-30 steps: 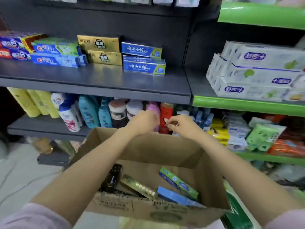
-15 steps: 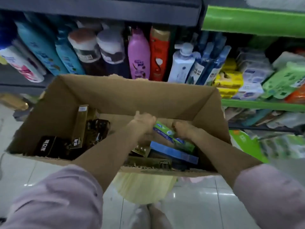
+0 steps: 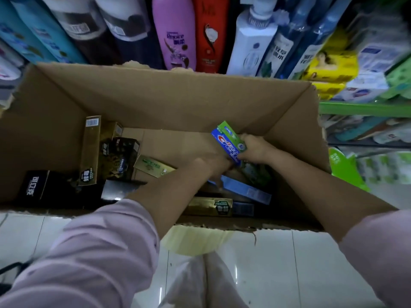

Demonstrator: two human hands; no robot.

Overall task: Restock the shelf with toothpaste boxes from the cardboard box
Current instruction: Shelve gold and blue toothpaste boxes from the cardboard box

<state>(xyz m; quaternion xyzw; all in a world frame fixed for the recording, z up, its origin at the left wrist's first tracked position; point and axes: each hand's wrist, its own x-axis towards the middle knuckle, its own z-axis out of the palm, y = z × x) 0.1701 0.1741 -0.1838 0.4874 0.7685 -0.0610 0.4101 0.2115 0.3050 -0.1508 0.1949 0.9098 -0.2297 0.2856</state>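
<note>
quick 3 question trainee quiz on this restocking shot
1. True or false: the right hand grips the blue-green box.
2. Which bottle stands just behind the carton, left of the red bottle? A) pink B) yellow C) black
3. Fill in: the left hand is ___ the carton.

Key: 1 true; 2 A, the pink bottle; 3 inside.

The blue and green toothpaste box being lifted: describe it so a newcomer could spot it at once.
Look inside the open cardboard box, at its right side, where both hands meet. The right hand grips the blue and green toothpaste box, tilted with one end raised. Unlike the gold and black boxes lying nearby, it shows a red and white logo.
</note>
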